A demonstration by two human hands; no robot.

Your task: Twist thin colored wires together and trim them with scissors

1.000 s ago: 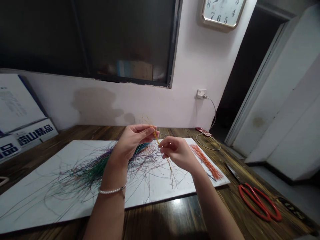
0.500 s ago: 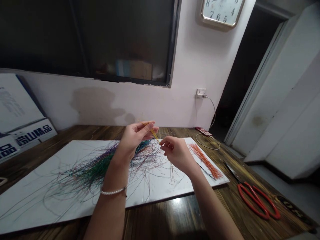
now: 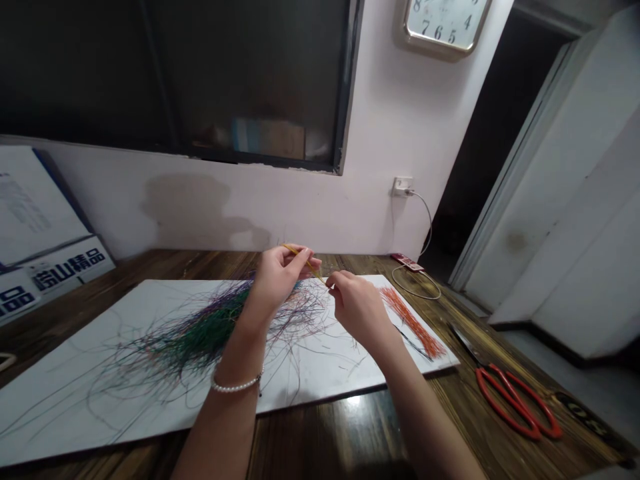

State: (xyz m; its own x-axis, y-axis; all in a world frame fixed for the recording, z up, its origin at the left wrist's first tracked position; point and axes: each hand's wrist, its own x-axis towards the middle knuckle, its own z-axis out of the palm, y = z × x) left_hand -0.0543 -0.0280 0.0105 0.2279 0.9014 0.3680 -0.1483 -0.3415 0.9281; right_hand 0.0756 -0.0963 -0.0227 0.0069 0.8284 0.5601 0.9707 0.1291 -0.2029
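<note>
Multicoloured thin strands [image 3: 200, 347] heaped on a white board [image 3: 330, 373]

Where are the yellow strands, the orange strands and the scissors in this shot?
Yellow strands [image 3: 314, 270]: head view, on the stretch between the two hands.
Orange strands [image 3: 413, 323]: head view, on the middle of the bundle.
Scissors [image 3: 537, 402]: head view, on a red handle loop.

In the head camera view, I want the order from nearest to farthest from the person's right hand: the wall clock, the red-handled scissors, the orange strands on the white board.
From the right hand:
1. The orange strands, on the right end of the white board.
2. The red-handled scissors, on the wooden table, right of the board.
3. The wall clock, high on the wall, farthest.
</note>
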